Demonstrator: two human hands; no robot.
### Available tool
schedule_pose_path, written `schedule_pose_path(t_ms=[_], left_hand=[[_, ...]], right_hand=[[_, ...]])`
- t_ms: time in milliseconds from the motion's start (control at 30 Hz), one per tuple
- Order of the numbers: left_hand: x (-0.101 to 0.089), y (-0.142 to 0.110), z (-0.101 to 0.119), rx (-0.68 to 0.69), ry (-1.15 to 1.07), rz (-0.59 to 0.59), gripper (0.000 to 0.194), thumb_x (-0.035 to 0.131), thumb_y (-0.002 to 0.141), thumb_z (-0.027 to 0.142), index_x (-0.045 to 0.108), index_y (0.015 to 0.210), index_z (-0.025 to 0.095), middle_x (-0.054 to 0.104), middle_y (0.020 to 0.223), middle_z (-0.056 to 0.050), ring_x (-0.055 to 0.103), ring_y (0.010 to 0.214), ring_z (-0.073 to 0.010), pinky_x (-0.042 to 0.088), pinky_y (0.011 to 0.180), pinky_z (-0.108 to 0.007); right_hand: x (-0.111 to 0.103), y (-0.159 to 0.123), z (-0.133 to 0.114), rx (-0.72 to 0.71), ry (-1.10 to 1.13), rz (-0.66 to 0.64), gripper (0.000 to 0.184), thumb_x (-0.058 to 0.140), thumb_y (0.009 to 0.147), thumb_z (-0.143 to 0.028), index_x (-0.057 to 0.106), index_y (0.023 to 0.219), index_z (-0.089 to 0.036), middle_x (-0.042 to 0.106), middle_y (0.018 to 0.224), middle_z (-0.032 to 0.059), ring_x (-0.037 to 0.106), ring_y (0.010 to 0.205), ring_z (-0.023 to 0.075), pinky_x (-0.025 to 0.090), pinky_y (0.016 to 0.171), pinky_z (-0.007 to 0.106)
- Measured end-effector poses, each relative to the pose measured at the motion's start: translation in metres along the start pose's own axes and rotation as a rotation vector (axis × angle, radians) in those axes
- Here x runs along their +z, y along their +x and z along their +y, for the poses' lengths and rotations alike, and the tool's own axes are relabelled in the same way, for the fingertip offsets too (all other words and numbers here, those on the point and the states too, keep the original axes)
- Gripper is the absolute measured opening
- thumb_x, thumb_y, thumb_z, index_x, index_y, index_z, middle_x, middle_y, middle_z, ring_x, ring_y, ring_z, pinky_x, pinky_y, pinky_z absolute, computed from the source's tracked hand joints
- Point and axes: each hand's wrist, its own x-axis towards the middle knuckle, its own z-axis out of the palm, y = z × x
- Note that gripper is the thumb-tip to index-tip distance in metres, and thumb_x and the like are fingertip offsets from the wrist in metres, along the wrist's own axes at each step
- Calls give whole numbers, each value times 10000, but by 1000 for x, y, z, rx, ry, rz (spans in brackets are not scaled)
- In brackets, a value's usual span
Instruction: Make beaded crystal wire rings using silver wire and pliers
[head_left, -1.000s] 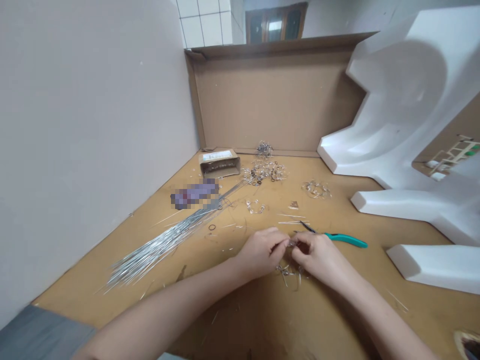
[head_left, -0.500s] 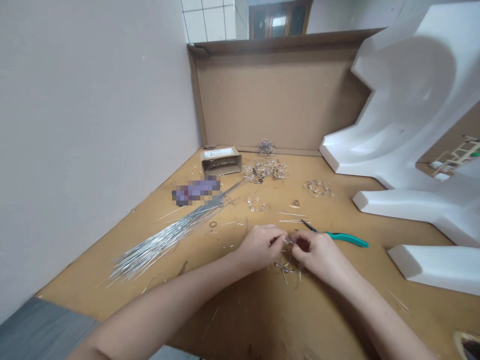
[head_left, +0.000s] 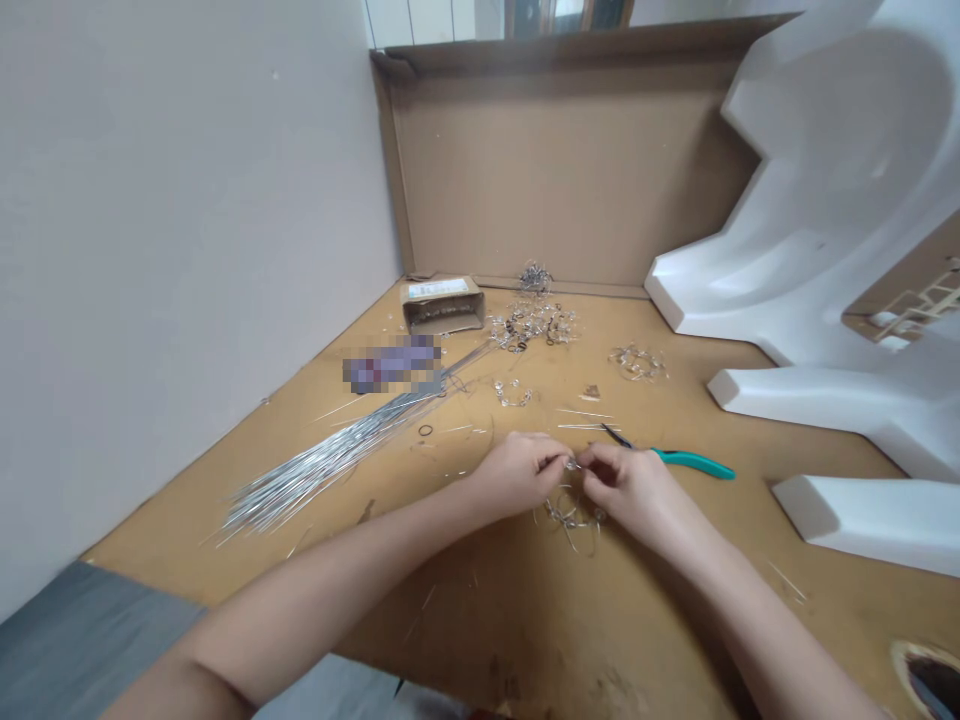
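Left hand [head_left: 519, 472] and right hand [head_left: 636, 490] have shifted slightly leftward from the green-handled pliers [head_left: 694, 463].
Each grip is narrow, pinching a small shiny piece [head_left: 571, 464] just beyond the wire tangle [head_left: 571, 518] on the tabletop [head_left: 574, 615]; a slack pinch could drop it, or stray wire ends could snag. Pliers crowd the right hand's far side; nearer the person there is room, left of the white block [head_left: 862, 522].

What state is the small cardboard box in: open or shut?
Open. The small cardboard box has its mouth facing the camera, and its shadowed inside shows.
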Motion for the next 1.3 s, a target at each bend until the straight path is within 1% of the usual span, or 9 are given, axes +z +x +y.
schedule_pose_path(t_ms=[200, 333, 500, 567, 767, 967, 1067, 1167, 1300], left_hand=[[4, -1, 0, -113, -63, 39, 154, 444, 787, 250, 585, 778, 188, 597, 685, 21, 489, 581, -83, 378, 553, -182], [6, 0, -1, -163, -126, 66, 143, 469, 766, 266, 581, 754, 179, 572, 660, 22, 464, 554, -75, 368, 523, -178], [2, 6, -2, -419, -492, -61, 163, 543, 710, 310, 546, 728, 148, 521, 572, 32, 456, 477, -65, 369, 462, -179], [0, 7, -3, -465, -562, -87, 169, 561, 695, 310, 536, 718, 144, 492, 546, 44, 433, 447, -56, 356, 440, -175], [1, 5, -9, -319, -475, -25, 151, 544, 712, 301, 563, 743, 154, 483, 574, 49, 411, 492, -49, 313, 453, -158], [-2, 2, -6, -265, -318, -20, 151, 494, 749, 298, 561, 774, 165, 520, 600, 41, 453, 528, -68, 343, 485, -167], [-5, 1, 0, -194, -117, -2, 135, 466, 771, 266, 570, 793, 183, 548, 628, 35, 467, 554, -80, 347, 516, -181], [-6, 0, 5, -31, 164, 26, 147, 442, 792, 219, 584, 772, 190, 569, 700, 11, 491, 625, -104, 345, 569, -206], [-9, -2, 9, 162, 405, -46, 240, 373, 850, 241, 597, 775, 198, 546, 736, -16, 495, 675, -133, 330, 579, -227]], right_hand=[[-2, 0, 6, 35, 153, -96, 246, 410, 728, -218, 653, 747, -183, 612, 552, -6, 530, 487, 115, 375, 479, 196], [-1, 1, 8, 64, 175, -82, 243, 433, 714, -221, 670, 737, -174, 629, 557, -6, 539, 496, 120, 381, 470, 197], [1, 1, 5, 77, 151, -56, 262, 434, 703, -189, 684, 781, -179, 677, 623, 17, 587, 541, 134, 413, 515, 206], [2, 1, 3, 53, 96, -53, 256, 431, 712, -191, 683, 762, -185, 682, 642, 26, 591, 542, 137, 418, 523, 212], [3, 1, 4, -96, 6, 10, 273, 414, 718, -165, 670, 808, -196, 681, 758, 43, 609, 647, 149, 435, 593, 226], [3, 1, 4, -9, 93, 21, 150, 456, 708, -208, 595, 765, -204, 660, 679, 18, 593, 575, 135, 430, 553, 222], [4, 0, 3, 14, 134, 35, 100, 479, 698, -216, 537, 779, -214, 654, 695, 12, 591, 582, 133, 430, 559, 222], [6, 0, 3, 10, 132, 30, 147, 475, 704, -202, 513, 844, -226, 651, 703, 2, 587, 589, 135, 425, 566, 225], [6, 0, 3, -32, 71, 33, 134, 452, 713, -181, 538, 806, -222, 632, 657, 0, 570, 574, 136, 402, 551, 223]])
